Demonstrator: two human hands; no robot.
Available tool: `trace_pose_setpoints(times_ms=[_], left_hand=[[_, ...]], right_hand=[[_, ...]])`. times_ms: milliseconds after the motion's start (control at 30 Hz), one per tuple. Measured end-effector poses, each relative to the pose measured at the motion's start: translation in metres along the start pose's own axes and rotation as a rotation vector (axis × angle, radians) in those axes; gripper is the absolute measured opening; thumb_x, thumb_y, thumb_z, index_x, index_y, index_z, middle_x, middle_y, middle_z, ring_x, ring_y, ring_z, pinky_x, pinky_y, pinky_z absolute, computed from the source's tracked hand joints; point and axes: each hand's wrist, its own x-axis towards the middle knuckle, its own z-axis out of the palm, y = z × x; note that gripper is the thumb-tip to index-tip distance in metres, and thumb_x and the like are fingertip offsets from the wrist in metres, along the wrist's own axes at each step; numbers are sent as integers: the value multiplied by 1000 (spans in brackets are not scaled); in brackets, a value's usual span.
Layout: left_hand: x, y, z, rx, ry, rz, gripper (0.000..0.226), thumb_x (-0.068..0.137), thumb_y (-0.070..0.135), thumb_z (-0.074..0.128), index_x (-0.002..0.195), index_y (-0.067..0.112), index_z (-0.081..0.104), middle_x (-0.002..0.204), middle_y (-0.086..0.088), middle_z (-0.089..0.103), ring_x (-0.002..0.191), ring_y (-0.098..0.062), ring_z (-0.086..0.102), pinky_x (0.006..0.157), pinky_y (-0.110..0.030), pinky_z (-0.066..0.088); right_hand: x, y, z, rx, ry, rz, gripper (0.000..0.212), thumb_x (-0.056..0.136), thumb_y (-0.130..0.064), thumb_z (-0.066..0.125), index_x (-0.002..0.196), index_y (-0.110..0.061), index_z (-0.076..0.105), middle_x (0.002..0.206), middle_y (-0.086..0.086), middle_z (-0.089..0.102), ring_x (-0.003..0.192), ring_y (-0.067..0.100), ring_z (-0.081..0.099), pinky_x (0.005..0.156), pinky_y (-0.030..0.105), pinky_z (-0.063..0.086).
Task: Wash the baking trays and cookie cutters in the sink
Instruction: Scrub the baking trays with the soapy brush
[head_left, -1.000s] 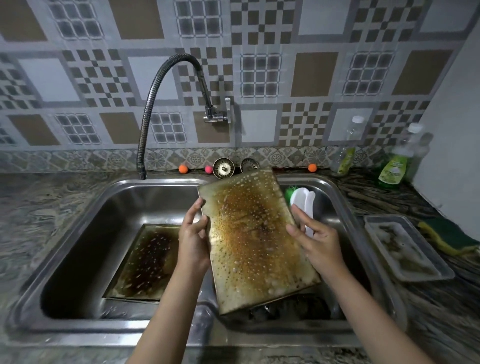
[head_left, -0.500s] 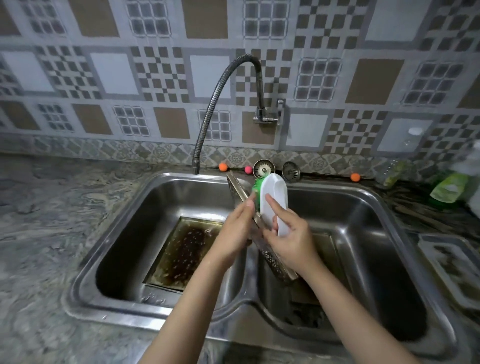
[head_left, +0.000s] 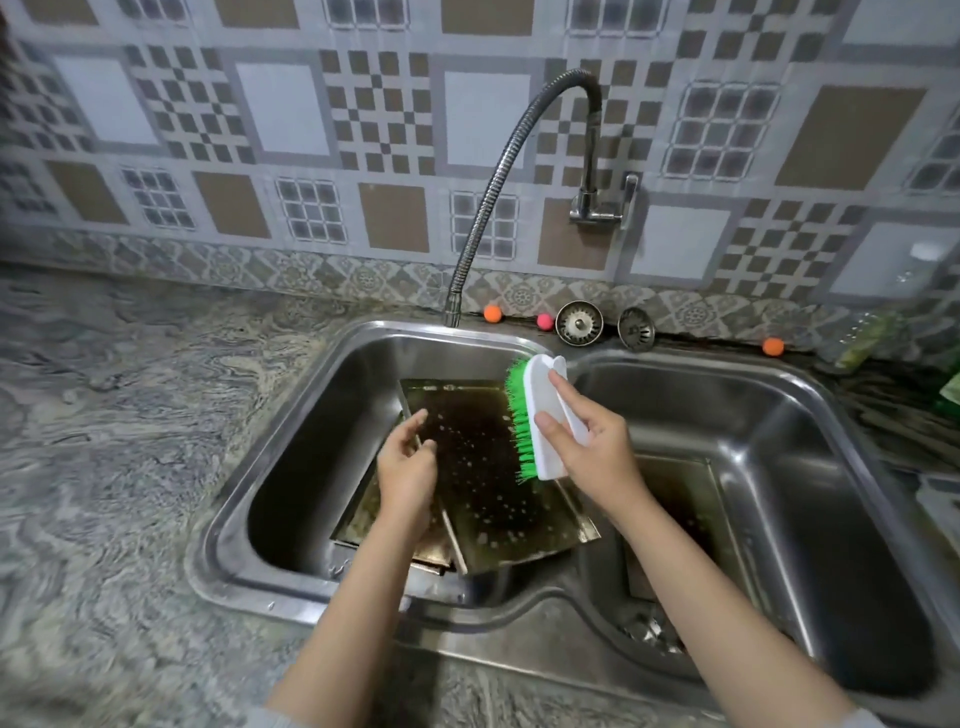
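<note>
Two hands at work — your left hand (head_left: 407, 467) grips the baking tray (head_left: 488, 467) by its edge, your right hand (head_left: 592, 452) holds the brush (head_left: 540, 415) — bristles beside the tray.

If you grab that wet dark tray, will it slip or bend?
Probably slippery: the dark baking tray is speckled with suds and water where the left hand grips its edge. It likely stays stiff, since it holds flat while propped at a tilt in the sink. It might slide, resting on another tray underneath.
</note>
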Motion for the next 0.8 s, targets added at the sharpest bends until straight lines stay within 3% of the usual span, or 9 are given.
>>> trace_pose_setpoints(times_ms=[133,233,333,400,500,600,667,733,800], left_hand=[[48,-16,-30,96,24,4,39,96,-3,40,127,13,57,131,-6,57,119,-19,54,108,-41,40],[88,-23,-49,217,7,5,38,97,-1,38,129,13,54,135,-5,52,125,-19,48,110,-38,37],[126,-35,-62,316,-41,8,36,97,-1,38,128,11,53,134,-7,52,123,-19,49,110,-36,37],[146,-46,-65,386,-99,9,35,97,-2,39,126,10,54,130,-7,54,119,-18,50,107,-33,38],[169,-68,-67,454,-195,-6,34,95,-7,41,123,6,56,125,-10,56,115,-19,52,96,-24,39],[187,-91,-73,489,-264,-94,36,94,-6,40,111,18,59,121,-11,58,118,-28,55,98,-33,44],[192,-97,-75,548,-301,-145,38,94,-4,39,104,28,58,119,-7,57,120,-29,52,96,-34,44],[193,-97,-73,692,-380,-144,39,95,1,40,117,30,55,127,-4,48,128,-29,41,101,-36,37],[192,-94,-67,993,-399,-78,45,95,11,45,134,33,47,142,-6,30,132,-32,26,109,-41,25]], right_hand=[[16,16,4,-178,-29,13,51,88,-21,66,130,-44,49,126,-36,45,119,-9,45,94,8,35],[24,24,10,-244,-11,34,46,88,-25,65,119,-55,52,122,-38,47,115,-9,48,91,9,37],[31,32,16,-270,13,50,42,88,-24,64,121,-49,55,121,-36,49,112,-12,48,85,2,35],[36,41,18,-298,33,72,39,89,-26,63,123,-45,57,120,-33,52,109,-11,51,85,7,38],[42,51,17,-338,87,115,37,91,-27,61,126,-39,58,116,-28,56,103,-8,52,80,3,38],[43,57,14,-361,132,131,36,92,-24,60,127,-33,58,107,-22,59,96,-5,52,74,-1,35],[42,60,10,-347,154,149,35,92,-23,60,126,-31,58,112,-21,58,100,-7,53,75,-3,34],[41,62,5,-304,176,161,35,92,-19,60,126,-26,59,120,-20,55,107,-14,49,80,-5,32],[38,62,-3,-304,200,166,35,92,-18,61,126,-24,59,122,-18,54,109,-16,46,82,-5,31]])
